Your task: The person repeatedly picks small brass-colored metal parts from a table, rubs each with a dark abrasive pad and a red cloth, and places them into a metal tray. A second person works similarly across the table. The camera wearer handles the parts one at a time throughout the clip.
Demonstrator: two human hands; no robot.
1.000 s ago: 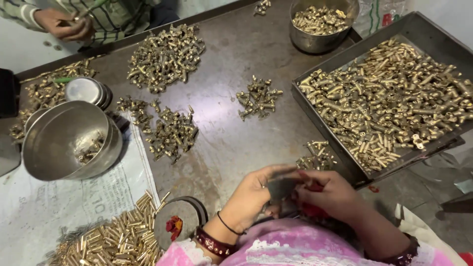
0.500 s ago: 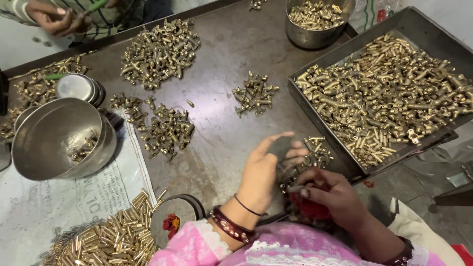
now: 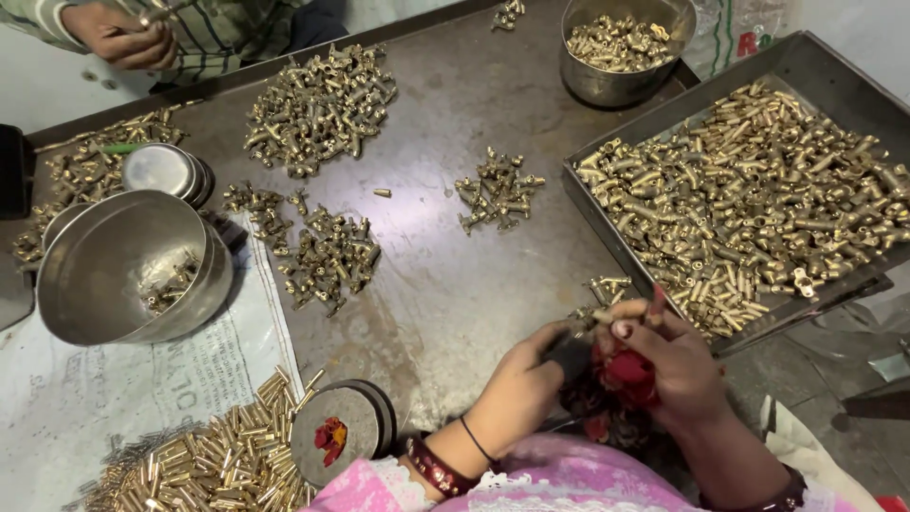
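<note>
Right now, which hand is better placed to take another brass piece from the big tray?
Probably the right hand. It is just beside the near edge of the tray, which lies on that side. The left hand is farther from it and grips a dark tool by the red cloth.

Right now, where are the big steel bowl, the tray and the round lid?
big steel bowl [image 3: 114,256], head view, inner wall.
tray [image 3: 810,59], head view, far rim.
round lid [image 3: 353,417], head view, top face.
</note>
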